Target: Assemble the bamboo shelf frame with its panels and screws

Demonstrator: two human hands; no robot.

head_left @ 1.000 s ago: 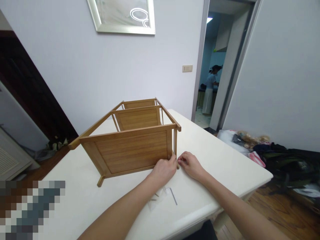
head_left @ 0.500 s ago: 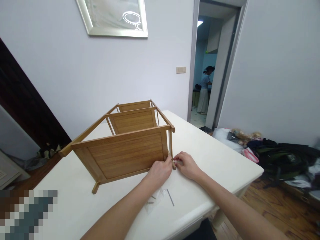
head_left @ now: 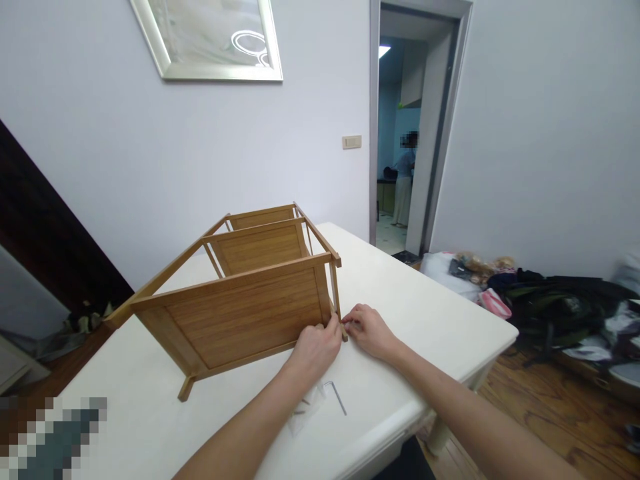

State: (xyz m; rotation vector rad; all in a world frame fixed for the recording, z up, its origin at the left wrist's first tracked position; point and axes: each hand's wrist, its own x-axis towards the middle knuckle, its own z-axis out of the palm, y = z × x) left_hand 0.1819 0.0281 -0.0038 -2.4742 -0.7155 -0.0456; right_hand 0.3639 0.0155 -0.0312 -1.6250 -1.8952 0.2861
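A wooden shelf rack (head_left: pixel 250 320) lies on its side on a white table (head_left: pixel 400 313), its panels standing upright. My left hand (head_left: pixel 317 347) grips the rack's near right corner, fingers closed around the panel edge by the leg. Just right of that leg, my right hand (head_left: pixel 369 330) has its fingers pinched together against the wood; whatever they hold is too small to make out. Below my hands lie an L-shaped hex key (head_left: pixel 337 398) and a clear plastic bag (head_left: pixel 306 410) with a few small screws, partly behind my left forearm.
The table's right corner edge is beyond my right arm. Against the right wall sits a pile of bags and clothes (head_left: pixel 550 307). A doorway at the back opens on another room, where a person (head_left: pixel 404 180) stands. A framed mirror (head_left: pixel 220 47) hangs on the wall.
The view has turned slightly to the right, so everything sits a little further left. Both hands stay at the same corner of the rack, with only slight finger movement.
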